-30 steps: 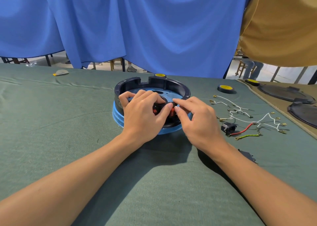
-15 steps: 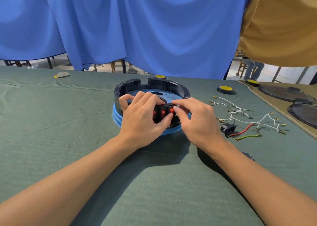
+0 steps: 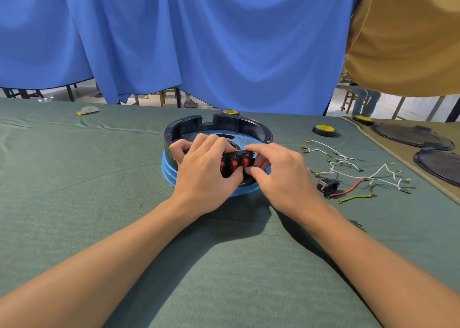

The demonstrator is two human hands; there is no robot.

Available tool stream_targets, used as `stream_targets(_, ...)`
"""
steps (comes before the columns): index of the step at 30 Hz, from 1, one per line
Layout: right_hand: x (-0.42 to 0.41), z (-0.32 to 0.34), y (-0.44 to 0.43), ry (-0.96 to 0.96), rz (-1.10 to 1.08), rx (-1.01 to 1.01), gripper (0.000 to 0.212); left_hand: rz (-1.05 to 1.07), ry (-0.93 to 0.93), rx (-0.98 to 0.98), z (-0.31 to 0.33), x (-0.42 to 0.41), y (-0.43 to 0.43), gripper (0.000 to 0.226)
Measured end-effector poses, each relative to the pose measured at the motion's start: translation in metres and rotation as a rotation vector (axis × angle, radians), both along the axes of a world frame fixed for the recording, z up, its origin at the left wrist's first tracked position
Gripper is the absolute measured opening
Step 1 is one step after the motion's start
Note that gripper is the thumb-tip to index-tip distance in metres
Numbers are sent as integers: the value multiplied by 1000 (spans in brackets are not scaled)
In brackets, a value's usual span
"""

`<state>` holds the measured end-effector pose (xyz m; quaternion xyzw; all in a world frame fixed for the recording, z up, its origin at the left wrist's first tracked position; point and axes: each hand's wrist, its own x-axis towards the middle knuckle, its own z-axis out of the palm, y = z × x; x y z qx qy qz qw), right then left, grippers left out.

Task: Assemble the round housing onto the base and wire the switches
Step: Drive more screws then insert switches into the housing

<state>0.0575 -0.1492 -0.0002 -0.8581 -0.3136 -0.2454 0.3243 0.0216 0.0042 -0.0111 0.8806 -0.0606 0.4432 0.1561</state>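
A dark round housing (image 3: 249,126) sits on a blue base (image 3: 167,169) in the middle of the green table. At the housing's near wall a black switch block (image 3: 235,164) with three orange rocker switches shows between my hands. My left hand (image 3: 204,172) curls over the housing's near rim, its thumb under the block. From the right, my right hand (image 3: 281,173) pinches the block, forefinger on top and thumb against its lower edge. Loose white wires (image 3: 348,162), a red wire (image 3: 352,187), a yellow-green wire (image 3: 356,198) and a black power socket (image 3: 328,187) lie to the right.
Yellow-topped tape rolls lie at the back right (image 3: 323,130), behind the housing (image 3: 230,112) and on the tan mat (image 3: 362,119). Two dark round covers (image 3: 410,135) (image 3: 440,163) rest on that mat at the far right. A person in a mustard shirt (image 3: 410,36) stands beyond the table.
My hands have spread slightly, so the three orange switches now show between them. My right forefinger has come on top of the block and the thumb beneath it.
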Motion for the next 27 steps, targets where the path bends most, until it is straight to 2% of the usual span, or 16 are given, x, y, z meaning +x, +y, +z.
stream_targets(3, -1, 4, -1, 0, -2, -57, 37, 0, -5, 15, -2, -1, 0, 25)
stream_targets(6, -1, 19, -13, 92, 61, -84, 31, 15, 10, 44, -4, -2, -2, 30)
stream_targets(10, 2, 52, -48, 298, 28, -386, 6, 20, 66, 102, -6, -1, -8, 32)
stream_targets(13, 0, 69, -76, 537, -28, -664, 19, -5, 46, 131, -7, 1, -11, 25)
stream_targets(16, -4, 76, -90, 763, -24, -836, 33, -8, 30, 125, -7, 3, -10, 24)
stream_targets(18, -6, 77, -93, 847, -28, -929, 38, -8, 25, 123, -8, 3, -10, 23)
stream_targets(23, -5, 68, -90, 864, -43, -995, 38, -23, 27, 112, -8, 2, -11, 23)
stream_targets(27, -4, 67, -89, 740, 24, -871, 32, -11, 19, 107, -7, 1, -12, 21)
